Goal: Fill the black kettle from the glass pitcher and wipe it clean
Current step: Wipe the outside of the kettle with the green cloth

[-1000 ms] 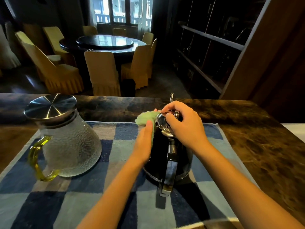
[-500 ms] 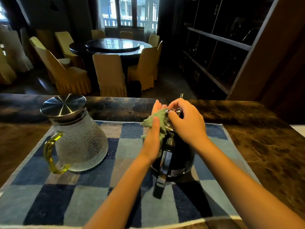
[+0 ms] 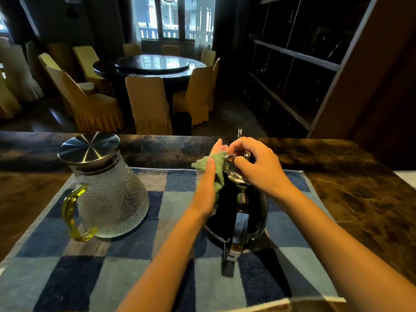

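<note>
Head view: the kettle (image 3: 256, 210) stands on the checked mat (image 3: 135, 266), handle toward me. My right hand (image 3: 263, 170) curls its fingers round the lid (image 3: 236, 175); my left hand (image 3: 203, 192) pinches the cloth (image 3: 219, 174) against the kettle's side. The pitcher (image 3: 112, 199) stands left, apart, on the bench (image 3: 360, 199).

The right hand (image 3: 261, 170) covers most of the black kettle's (image 3: 227, 212) lid (image 3: 235, 176). The green cloth (image 3: 216, 167) hides the left hand's (image 3: 206, 190) fingertips.
</note>
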`<action>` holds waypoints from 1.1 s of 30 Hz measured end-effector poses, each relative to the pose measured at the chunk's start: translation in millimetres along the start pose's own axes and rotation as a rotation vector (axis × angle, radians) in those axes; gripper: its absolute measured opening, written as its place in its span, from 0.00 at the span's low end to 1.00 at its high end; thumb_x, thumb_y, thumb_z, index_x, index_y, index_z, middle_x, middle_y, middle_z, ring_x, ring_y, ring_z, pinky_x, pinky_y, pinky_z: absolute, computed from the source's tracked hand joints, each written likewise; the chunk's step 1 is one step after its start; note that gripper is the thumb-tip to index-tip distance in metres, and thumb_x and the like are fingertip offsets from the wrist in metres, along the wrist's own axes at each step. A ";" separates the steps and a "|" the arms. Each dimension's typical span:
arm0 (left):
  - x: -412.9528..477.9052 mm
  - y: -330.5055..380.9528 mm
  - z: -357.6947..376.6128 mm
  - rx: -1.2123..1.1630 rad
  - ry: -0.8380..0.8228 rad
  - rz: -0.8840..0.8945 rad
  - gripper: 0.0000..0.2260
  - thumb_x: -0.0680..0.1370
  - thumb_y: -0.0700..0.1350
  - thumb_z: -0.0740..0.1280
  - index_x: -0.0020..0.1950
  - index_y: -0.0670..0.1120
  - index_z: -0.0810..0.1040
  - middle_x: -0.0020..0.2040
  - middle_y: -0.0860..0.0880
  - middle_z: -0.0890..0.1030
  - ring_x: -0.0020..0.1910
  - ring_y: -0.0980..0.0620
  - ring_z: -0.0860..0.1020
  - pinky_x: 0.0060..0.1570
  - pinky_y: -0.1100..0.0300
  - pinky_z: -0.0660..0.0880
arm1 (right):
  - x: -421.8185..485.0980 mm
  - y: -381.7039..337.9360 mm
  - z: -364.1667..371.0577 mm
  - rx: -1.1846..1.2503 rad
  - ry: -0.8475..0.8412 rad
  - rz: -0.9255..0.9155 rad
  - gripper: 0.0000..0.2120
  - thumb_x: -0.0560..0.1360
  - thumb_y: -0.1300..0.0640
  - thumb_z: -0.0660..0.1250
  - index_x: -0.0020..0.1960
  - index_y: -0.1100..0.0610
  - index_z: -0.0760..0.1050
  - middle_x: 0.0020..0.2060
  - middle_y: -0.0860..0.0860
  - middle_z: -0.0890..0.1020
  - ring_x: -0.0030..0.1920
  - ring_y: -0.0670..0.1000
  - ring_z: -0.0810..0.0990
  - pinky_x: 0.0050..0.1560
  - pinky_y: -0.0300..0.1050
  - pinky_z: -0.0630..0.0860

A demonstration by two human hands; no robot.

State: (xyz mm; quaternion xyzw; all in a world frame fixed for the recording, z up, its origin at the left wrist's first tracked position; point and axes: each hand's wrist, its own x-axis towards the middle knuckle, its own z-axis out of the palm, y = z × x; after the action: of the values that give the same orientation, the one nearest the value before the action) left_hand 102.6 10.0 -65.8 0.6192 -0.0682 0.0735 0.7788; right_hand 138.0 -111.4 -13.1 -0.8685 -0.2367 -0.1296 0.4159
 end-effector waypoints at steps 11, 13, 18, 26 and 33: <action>-49.4 -38.6 5.0 0.033 0.123 -0.104 0.40 0.69 0.74 0.57 0.75 0.54 0.61 0.74 0.52 0.65 0.73 0.54 0.63 0.74 0.51 0.58 | 8.9 7.9 -9.4 0.158 -0.184 -0.009 0.14 0.66 0.61 0.61 0.47 0.54 0.82 0.48 0.44 0.84 0.52 0.44 0.80 0.55 0.40 0.76; -14.2 -26.3 3.9 0.011 0.085 -0.094 0.32 0.74 0.64 0.53 0.75 0.50 0.62 0.73 0.50 0.68 0.72 0.54 0.66 0.73 0.54 0.61 | 8.0 7.9 -7.3 0.176 -0.158 0.001 0.13 0.66 0.60 0.61 0.47 0.56 0.82 0.48 0.46 0.84 0.52 0.46 0.81 0.57 0.48 0.77; 46.9 -28.5 -19.0 0.099 0.076 -0.307 0.17 0.81 0.51 0.55 0.57 0.43 0.79 0.54 0.41 0.81 0.56 0.45 0.78 0.60 0.52 0.73 | 4.8 3.0 -3.4 0.161 -0.091 0.054 0.11 0.64 0.52 0.60 0.42 0.47 0.80 0.45 0.46 0.85 0.49 0.48 0.82 0.54 0.56 0.78; -4.6 -42.1 -9.9 0.036 0.185 -0.199 0.28 0.75 0.66 0.58 0.65 0.50 0.75 0.63 0.47 0.79 0.63 0.51 0.76 0.67 0.49 0.68 | 2.3 5.6 2.8 0.071 -0.004 0.126 0.11 0.64 0.49 0.60 0.42 0.40 0.79 0.40 0.40 0.83 0.44 0.46 0.81 0.48 0.56 0.79; 52.5 -8.5 -4.6 -0.085 -0.024 -0.121 0.17 0.82 0.49 0.54 0.66 0.43 0.73 0.59 0.43 0.80 0.59 0.47 0.78 0.61 0.54 0.75 | 0.6 0.0 6.3 0.055 0.058 0.149 0.08 0.64 0.48 0.60 0.38 0.40 0.78 0.39 0.41 0.83 0.43 0.47 0.81 0.46 0.55 0.79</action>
State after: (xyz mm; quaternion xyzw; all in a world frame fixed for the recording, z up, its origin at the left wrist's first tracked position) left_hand 155.9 14.2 -64.6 0.5894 -0.0430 0.0157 0.8066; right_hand 138.6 -106.3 -16.8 -0.8678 -0.1627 -0.1165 0.4547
